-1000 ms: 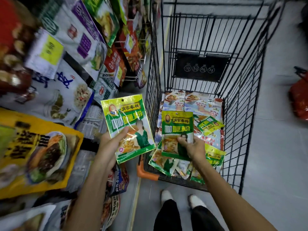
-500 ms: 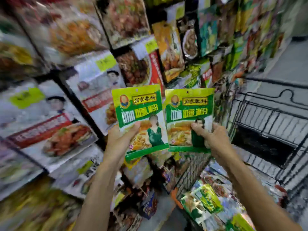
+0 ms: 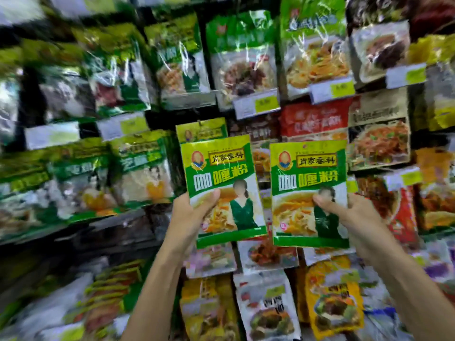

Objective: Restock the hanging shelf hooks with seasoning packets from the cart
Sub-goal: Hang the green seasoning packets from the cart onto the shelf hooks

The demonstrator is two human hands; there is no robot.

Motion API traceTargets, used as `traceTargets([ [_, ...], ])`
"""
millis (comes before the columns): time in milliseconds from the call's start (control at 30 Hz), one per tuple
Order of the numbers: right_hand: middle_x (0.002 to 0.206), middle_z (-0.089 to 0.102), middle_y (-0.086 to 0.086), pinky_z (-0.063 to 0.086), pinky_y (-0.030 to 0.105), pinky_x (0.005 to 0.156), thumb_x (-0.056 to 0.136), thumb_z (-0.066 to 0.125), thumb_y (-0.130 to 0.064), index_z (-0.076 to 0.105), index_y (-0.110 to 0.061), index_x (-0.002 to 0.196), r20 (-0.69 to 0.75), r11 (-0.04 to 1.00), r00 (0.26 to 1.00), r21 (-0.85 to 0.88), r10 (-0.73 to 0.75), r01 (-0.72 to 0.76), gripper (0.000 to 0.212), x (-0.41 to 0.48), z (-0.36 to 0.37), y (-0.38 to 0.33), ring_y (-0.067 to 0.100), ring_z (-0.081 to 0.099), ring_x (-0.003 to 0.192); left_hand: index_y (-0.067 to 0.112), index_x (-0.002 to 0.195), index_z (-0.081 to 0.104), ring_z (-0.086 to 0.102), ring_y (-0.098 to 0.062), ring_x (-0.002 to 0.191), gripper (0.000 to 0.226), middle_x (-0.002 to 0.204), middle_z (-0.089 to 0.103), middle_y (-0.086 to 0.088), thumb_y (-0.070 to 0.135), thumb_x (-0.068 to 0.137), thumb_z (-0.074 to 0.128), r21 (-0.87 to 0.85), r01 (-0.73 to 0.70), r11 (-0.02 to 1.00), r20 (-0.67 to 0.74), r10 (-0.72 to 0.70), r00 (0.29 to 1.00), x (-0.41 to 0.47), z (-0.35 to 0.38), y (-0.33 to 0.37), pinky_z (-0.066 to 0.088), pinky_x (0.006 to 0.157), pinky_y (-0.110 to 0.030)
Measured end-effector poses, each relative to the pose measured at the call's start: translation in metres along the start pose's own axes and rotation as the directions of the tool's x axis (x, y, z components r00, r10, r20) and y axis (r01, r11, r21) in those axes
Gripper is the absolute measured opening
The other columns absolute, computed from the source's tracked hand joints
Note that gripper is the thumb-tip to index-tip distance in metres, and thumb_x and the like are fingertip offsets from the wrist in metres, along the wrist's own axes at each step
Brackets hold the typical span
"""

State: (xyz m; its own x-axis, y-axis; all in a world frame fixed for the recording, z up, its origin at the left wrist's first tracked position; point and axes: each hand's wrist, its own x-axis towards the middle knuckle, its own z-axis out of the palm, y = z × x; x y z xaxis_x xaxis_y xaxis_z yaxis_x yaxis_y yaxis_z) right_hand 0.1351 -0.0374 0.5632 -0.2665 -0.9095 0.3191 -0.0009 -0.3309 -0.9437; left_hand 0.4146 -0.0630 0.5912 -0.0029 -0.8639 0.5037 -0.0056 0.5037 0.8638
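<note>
Two green curry-powder packets are up in front of the hanging shelf, one in each hand, and the cart is out of view. The left hand [image 3: 189, 217] grips the left packet [image 3: 221, 178] at its lower left side, with the thumb pressed across the front and the fingers hidden behind. The right hand [image 3: 352, 212] holds the right packet [image 3: 309, 183] the same way, its thumb lying on the printed front near the middle. The packets sit side by side with a narrow gap between them. They appear to be held off the display, not hung.

Each packet's long axis runs up and down, with the yellow header edge on top and the printed face toward the camera. The left one leans a little, its top tipped to the left; the right one is close to upright.

I judge the step in hand to be lining up for hanging. Just above and behind the left packet, a matching hung packet [image 3: 202, 131] shows its header on a hook [image 3: 200, 123], so that row looks like the target. The next move probably calls for lifting the left packet so its header meets the hook tip, then sliding it on. The hang hole is too blurred to make out, so it would have to be found by feel or a closer look.
</note>
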Motion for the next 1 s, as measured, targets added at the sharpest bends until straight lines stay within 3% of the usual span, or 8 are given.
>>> traceTargets([
  [67, 0.119, 0.052, 0.039, 0.046, 0.058, 0.091, 0.074, 0.076, -0.040, 0.049, 0.018, 0.112, 0.028, 1.000, 1.000, 0.019, -0.003, 0.002, 0.075, 0.007, 0.021, -0.009, 0.050, 0.057, 0.106, 0.019, 0.106, 0.072, 0.069, -0.027, 0.100, 0.045, 0.106, 0.073, -0.008, 0.044, 0.069, 0.077, 0.008, 0.001, 1.000, -0.013, -0.001, 1.000, 0.008, -0.020, 0.005, 0.053, 0.085, -0.041],
  [167, 0.108, 0.063, 0.031, 0.048, 0.055, 0.091, 0.076, 0.075, -0.032, 0.056, 0.013, 0.107, 0.056, 0.998, 0.998, 0.069, -0.009, 0.005, 0.058, 0.015, 0.044, -0.018, 0.037, 0.065, 0.097, 0.014, 0.097, 0.074, 0.072, -0.025, 0.087, 0.035, 0.096, 0.075, -0.012, 0.035, 0.069, 0.076, -0.029, 0.026, 0.999, -0.041, -0.028, 0.999, 0.029, -0.039, 0.010, 0.057, 0.071, -0.032],
  [233, 0.101, 0.066, 0.027, 0.050, 0.043, 0.078, 0.081, 0.073, -0.030, 0.056, 0.013, 0.104, 0.076, 0.998, 0.997, 0.070, -0.015, 0.009, 0.052, 0.021, 0.052, -0.018, 0.031, 0.067, 0.092, 0.004, 0.102, 0.068, 0.072, -0.023, 0.080, 0.046, 0.091, 0.075, -0.013, 0.033, 0.067, 0.077, -0.042, 0.059, 0.997, -0.077, -0.062, 0.995, 0.046, -0.045, 0.011, 0.057, 0.067, -0.031],
  [333, 0.074, 0.074, -0.002, 0.048, 0.030, 0.061, 0.081, 0.073, -0.028, 0.066, -0.010, 0.085, 0.075, 0.993, 0.996, 0.112, -0.045, 0.036, 0.020, 0.028, 0.058, -0.021, 0.009, 0.070, 0.070, -0.002, 0.108, 0.058, 0.071, -0.018, 0.068, 0.053, 0.086, 0.073, -0.013, 0.029, 0.069, 0.077, -0.034, 0.103, 0.994, -0.123, -0.107, 0.987, 0.072, -0.046, 0.015, 0.056, 0.057, -0.028],
  [433, 0.080, 0.076, 0.005, 0.054, 0.033, 0.065, 0.080, 0.074, -0.027, 0.069, -0.012, 0.088, 0.064, 0.989, 0.996, 0.136, -0.060, 0.051, 0.018, 0.033, 0.062, -0.025, 0.018, 0.072, 0.073, -0.007, 0.120, 0.052, 0.069, -0.020, 0.071, 0.050, 0.092, 0.070, -0.017, 0.019, 0.082, 0.073, -0.053, 0.135, 0.989, -0.120, -0.141, 0.983, 0.093, -0.043, 0.015, 0.059, 0.065, -0.034],
  [600, 0.090, 0.075, 0.011, 0.057, 0.037, 0.072, 0.080, 0.074, -0.027, 0.069, -0.009, 0.096, 0.093, 0.988, 0.993, 0.145, -0.067, 0.053, 0.024, 0.038, 0.069, -0.030, 0.023, 0.073, 0.082, 0.003, 0.091, 0.064, 0.071, -0.012, 0.061, 0.018, 0.068, 0.074, -0.003, 0.018, 0.085, 0.070, -0.052, 0.170, 0.984, -0.025, -0.171, 0.985, 0.113, -0.037, 0.009, 0.057, 0.055, -0.024],
  [767, 0.083, 0.076, -0.001, 0.050, 0.033, 0.075, 0.078, 0.074, -0.030, 0.071, -0.018, 0.087, 0.108, 0.989, 0.990, 0.126, -0.088, 0.074, 0.016, 0.041, 0.079, -0.027, 0.009, 0.069, 0.076, 0.008, 0.085, 0.064, 0.071, -0.018, 0.070, 0.018, 0.076, 0.075, -0.006, 0.024, 0.081, 0.072, -0.046, 0.211, 0.976, -0.006, -0.212, 0.977, 0.121, -0.033, 0.002, 0.057, 0.080, -0.039],
  [1000, 0.088, 0.075, 0.010, 0.048, 0.052, 0.094, 0.076, 0.076, -0.031, 0.070, -0.013, 0.084, 0.100, 0.991, 0.994, 0.128, -0.047, 0.034, 0.021, 0.043, 0.084, -0.022, 0.029, 0.069, 0.091, 0.008, 0.083, 0.063, 0.072, -0.015, 0.067, 0.016, 0.071, 0.074, -0.004, 0.022, 0.083, 0.072, -0.046, 0.189, 0.981, -0.025, -0.190, 0.981, 0.126, -0.033, -0.002, 0.057, 0.079, -0.038],
])
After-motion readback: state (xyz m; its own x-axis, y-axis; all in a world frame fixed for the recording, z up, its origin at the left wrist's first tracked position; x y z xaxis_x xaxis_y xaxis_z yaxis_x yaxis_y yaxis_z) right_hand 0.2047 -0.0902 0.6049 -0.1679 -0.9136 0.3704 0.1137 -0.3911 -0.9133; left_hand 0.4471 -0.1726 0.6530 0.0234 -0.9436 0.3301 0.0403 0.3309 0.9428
